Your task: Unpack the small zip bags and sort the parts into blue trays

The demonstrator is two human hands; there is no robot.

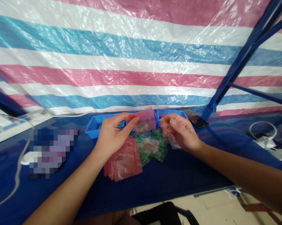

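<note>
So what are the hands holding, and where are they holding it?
The left hand pinches a small pink bag by its left edge. Whether the right hand holds anything can't be told.

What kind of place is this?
Probably a small packing workbench, perhaps in a workshop: there are blue bins, a stack of pink plastic bags and a pile of green packets.

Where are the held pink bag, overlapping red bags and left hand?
Held pink bag (146,120): head view, its middle.
Overlapping red bags (128,162): head view, top bag's middle.
Left hand (113,133): head view, back of the hand.
</note>
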